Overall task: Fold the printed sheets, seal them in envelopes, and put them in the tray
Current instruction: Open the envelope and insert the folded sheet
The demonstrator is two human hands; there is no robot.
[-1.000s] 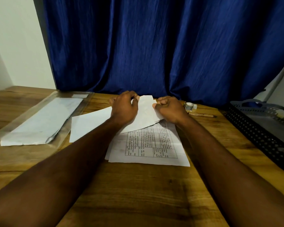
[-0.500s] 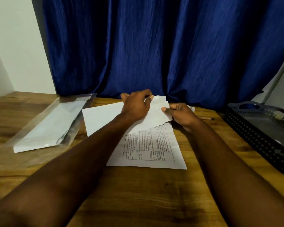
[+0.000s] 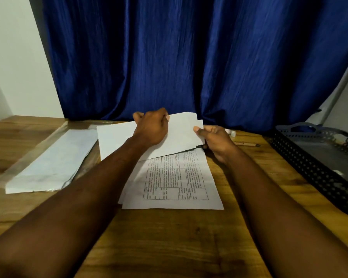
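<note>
Fingers (image 3: 197,129) of left hand (image 3: 151,129) and right hand (image 3: 215,141) grasp the envelope (image 3: 117,139), now drawn toward the worktop's (image 3: 169,243) far edge, off the printed sheets (image 3: 173,181); filling seems underway.

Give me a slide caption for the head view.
Left hand and right hand grip a white envelope over printed sheets; tray alongside.

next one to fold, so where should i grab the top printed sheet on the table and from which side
Pinch the top printed sheet at its near right corner, coming from the near right. It lies flat, and its far end is under the envelope that the left hand and right hand hold. At the near left, lower sheets peek out and could lift too.
</note>
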